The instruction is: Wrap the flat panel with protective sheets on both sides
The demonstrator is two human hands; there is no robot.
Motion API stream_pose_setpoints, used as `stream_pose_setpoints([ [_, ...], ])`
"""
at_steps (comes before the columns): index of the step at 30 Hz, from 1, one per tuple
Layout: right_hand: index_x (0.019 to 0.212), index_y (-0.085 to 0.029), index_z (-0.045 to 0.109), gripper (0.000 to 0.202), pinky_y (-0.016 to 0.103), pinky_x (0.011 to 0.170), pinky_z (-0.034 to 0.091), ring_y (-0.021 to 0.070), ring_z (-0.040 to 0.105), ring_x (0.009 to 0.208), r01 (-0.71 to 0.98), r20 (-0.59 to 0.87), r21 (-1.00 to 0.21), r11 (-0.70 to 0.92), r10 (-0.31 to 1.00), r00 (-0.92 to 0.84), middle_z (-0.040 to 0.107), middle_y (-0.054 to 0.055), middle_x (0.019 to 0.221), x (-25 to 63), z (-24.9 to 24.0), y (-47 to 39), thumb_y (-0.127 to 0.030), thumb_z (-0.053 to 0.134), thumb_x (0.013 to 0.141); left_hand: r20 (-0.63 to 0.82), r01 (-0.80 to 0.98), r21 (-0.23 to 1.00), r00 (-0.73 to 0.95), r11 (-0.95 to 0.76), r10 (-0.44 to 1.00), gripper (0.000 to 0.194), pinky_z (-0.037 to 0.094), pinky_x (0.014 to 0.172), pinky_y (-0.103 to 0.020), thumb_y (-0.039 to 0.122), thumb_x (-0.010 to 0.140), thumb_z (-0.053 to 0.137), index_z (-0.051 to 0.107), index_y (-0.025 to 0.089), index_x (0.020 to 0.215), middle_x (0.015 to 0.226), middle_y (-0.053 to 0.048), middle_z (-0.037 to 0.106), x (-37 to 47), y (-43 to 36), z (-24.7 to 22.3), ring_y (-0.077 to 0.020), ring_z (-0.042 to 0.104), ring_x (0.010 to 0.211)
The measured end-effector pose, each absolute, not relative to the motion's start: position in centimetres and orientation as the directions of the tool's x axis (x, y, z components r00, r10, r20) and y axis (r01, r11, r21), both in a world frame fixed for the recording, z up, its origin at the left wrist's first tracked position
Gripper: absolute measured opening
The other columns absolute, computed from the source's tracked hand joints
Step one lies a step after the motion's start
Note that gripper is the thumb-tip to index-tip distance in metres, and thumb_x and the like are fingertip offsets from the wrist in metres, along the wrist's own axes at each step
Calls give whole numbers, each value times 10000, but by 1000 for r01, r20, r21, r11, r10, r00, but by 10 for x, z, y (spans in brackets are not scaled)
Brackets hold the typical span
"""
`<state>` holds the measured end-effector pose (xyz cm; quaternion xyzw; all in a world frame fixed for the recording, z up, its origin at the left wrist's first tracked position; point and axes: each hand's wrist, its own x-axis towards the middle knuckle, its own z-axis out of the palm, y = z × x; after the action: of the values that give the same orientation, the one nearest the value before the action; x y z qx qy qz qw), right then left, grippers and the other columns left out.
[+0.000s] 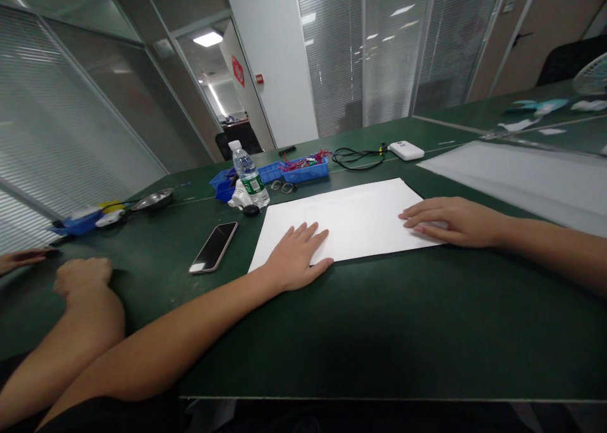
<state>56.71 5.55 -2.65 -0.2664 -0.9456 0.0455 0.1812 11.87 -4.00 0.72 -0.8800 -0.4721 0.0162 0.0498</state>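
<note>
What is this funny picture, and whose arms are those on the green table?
There is no machine here. A person wears a small camera on their head, so you see what they see, looking forward and down. The two arms reaching in are their own. The left hand lies flat on the near edge of a white sheet, and the right hand lies flat on its far right end. Neither hand holds anything. The sheet lies on a green table. Left of it are a phone, a water bottle and blue trays. At the far left, another person's fist rests on the table.
</note>
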Motion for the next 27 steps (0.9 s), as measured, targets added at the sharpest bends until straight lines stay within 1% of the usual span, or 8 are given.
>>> stream_pose_setpoints([
  [1, 1357, -331, 859, 381, 590, 1138, 650, 297, 771, 1350, 487, 318, -169, 857, 515, -796, 807, 48, 1462, 567, -27, 55, -448, 586, 1118, 4, 828, -65, 559, -558, 829, 805, 386, 1370, -666, 703, 1179, 467, 440, 205, 1811, 1884, -210, 372, 116, -36, 4, -453, 384, 1740],
  [3, 1384, -321, 845, 395, 610, 1137, 650, 302, 768, 1357, 489, 315, -157, 858, 513, -798, 801, 58, 1474, 567, -26, 55, -447, 571, 1129, 12, 823, -24, 568, -567, 823, 830, 391, 1364, -679, 726, 1176, 454, 436, 196, 1814, 1884, -221, 356, 111, -31, -2, -462, 367, 1745],
  [8, 1552, -344, 752, 516, 674, 1158, 629, 355, 721, 1437, 466, 292, -118, 877, 479, -828, 736, 76, 1583, 571, -23, 54, -527, 686, 1074, 109, 813, -15, 580, -582, 807, 785, 452, 1335, -639, 741, 1160, 490, 583, 201, 1723, 1808, -203, 510, 107, -32, -5, -436, 495, 1682],
  [11, 1566, -351, 743, 600, 680, 1159, 627, 377, 715, 1442, 448, 288, -112, 887, 460, -840, 723, 88, 1599, 572, -21, 54, -559, 784, 1005, 109, 811, -16, 583, -585, 805, 756, 481, 1322, -591, 718, 1165, 497, 602, 206, 1711, 1791, -185, 541, 107, -34, -4, -408, 526, 1667],
  [14, 1545, -338, 760, 601, 654, 1145, 639, 369, 732, 1418, 443, 294, -114, 889, 456, -840, 732, 95, 1584, 572, -20, 53, -556, 815, 987, 107, 810, -16, 584, -586, 805, 750, 491, 1318, -584, 710, 1163, 510, 608, 205, 1708, 1786, -181, 547, 107, -34, -3, -403, 538, 1659],
  [20, 1527, -324, 770, 496, 548, 1078, 681, 323, 775, 1355, 414, 292, -58, 909, 412, -863, 738, 75, 1564, 571, -17, 49, -495, 730, 1064, 102, 811, -34, 585, -585, 805, 717, 525, 1297, -594, 676, 1156, 550, 648, 191, 1676, 1746, -183, 597, 111, -35, 1, -421, 581, 1621],
  [23, 1432, -334, 826, 374, 487, 1024, 697, 285, 819, 1261, 405, 298, -55, 913, 402, -866, 796, 42, 1469, 571, -12, 47, -418, 635, 1122, 108, 804, -64, 594, -591, 797, 708, 567, 1257, -609, 662, 1144, 585, 671, 174, 1650, 1709, -192, 634, 112, -37, 2, -439, 617, 1585],
  [27, 1290, -274, 870, 372, 393, 769, 672, 229, 845, 876, 444, 347, 55, 894, 400, -848, 889, 64, 1137, 567, -8, 44, -383, 539, 1159, 146, 780, -94, 626, -619, 766, 606, 628, 1188, -600, 596, 1142, 618, 734, 175, 1562, 1622, -177, 719, 113, -40, 2, -427, 697, 1503],
])
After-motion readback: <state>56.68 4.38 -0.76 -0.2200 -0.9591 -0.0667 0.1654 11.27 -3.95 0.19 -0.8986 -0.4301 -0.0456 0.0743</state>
